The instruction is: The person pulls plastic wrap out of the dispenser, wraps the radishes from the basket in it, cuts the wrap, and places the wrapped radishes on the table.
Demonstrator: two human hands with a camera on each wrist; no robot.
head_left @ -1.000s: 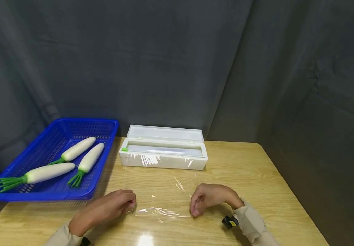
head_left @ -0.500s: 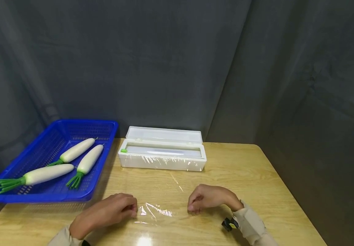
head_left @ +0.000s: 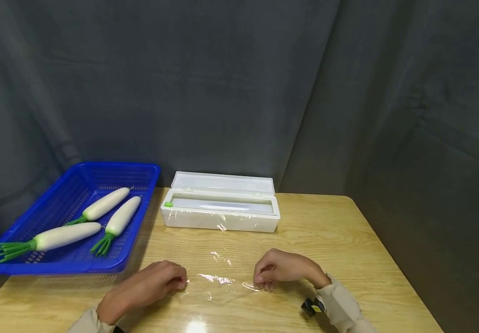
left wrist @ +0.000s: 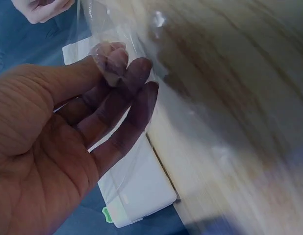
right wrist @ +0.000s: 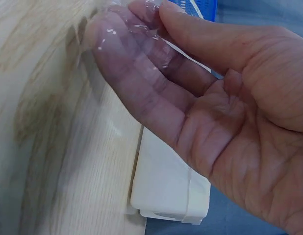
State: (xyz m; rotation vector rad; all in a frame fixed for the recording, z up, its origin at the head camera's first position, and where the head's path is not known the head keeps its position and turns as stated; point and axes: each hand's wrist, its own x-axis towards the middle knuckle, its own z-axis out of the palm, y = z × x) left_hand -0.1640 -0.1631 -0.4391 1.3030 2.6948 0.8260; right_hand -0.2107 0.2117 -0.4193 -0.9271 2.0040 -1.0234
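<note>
A sheet of clear plastic wrap stretches from the white wrap dispenser box toward the front of the table. My left hand pinches its near left corner between thumb and fingers; in the left wrist view the film covers the fingertips. At the near right corner my right hand pinches the film, which drapes over those fingers in the right wrist view. The dispenser's lid stands raised at the back, with a roll visible inside and a green slider at its left end.
A blue plastic basket stands on the left of the table. In it lie three white radishes with green stems. Wood-grain tabletop extends to the right of the box. Dark grey curtains close off the back and sides.
Both hands keep hold of the film and have shifted only slightly, the right a little up and leftward. Glints on the film have changed place. Basket, radishes and dispenser stay put.
</note>
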